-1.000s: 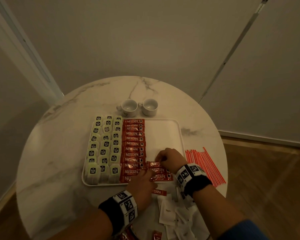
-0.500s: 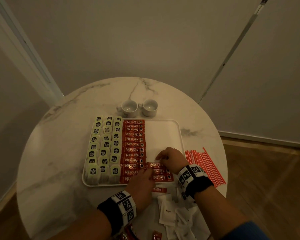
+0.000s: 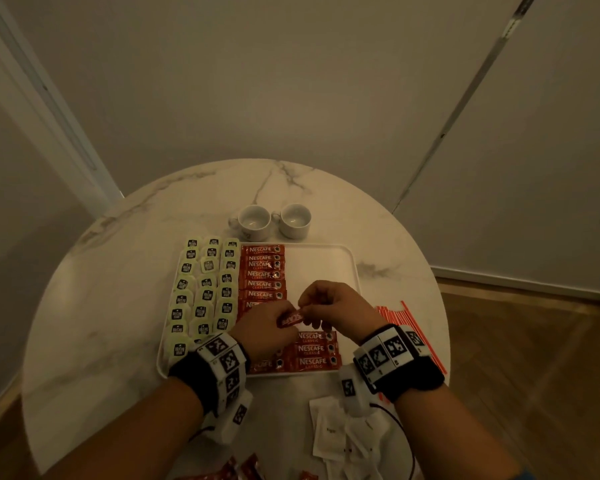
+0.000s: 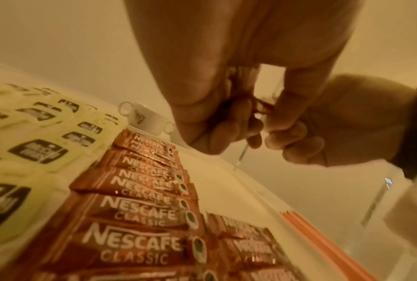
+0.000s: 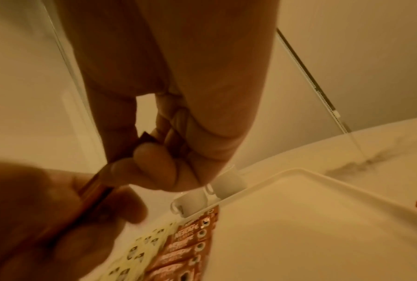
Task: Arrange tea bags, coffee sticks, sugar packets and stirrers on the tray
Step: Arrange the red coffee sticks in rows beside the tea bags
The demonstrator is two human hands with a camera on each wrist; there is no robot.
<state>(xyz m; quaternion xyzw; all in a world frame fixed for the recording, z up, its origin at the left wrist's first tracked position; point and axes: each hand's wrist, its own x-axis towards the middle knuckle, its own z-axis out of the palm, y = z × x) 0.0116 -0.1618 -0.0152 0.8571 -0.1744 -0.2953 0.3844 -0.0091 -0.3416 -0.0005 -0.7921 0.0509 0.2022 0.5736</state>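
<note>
Change: half a second ago both hands lay low on the tray; now your left hand and right hand pinch one coffee stick lifted above it.
Meaning: second coffee row continues, I think.
Waiting: sugar packets and stirrers lie on the bench.
Room: plain walls, wooden floor.

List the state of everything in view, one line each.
Coffee stick: lifted above the tray, pinched at both ends.
Left hand: pinches stick.
Right hand: pinches stick.
Tray: right part bare.
Cups: upright, empty.
Stirrers: on table.
</note>
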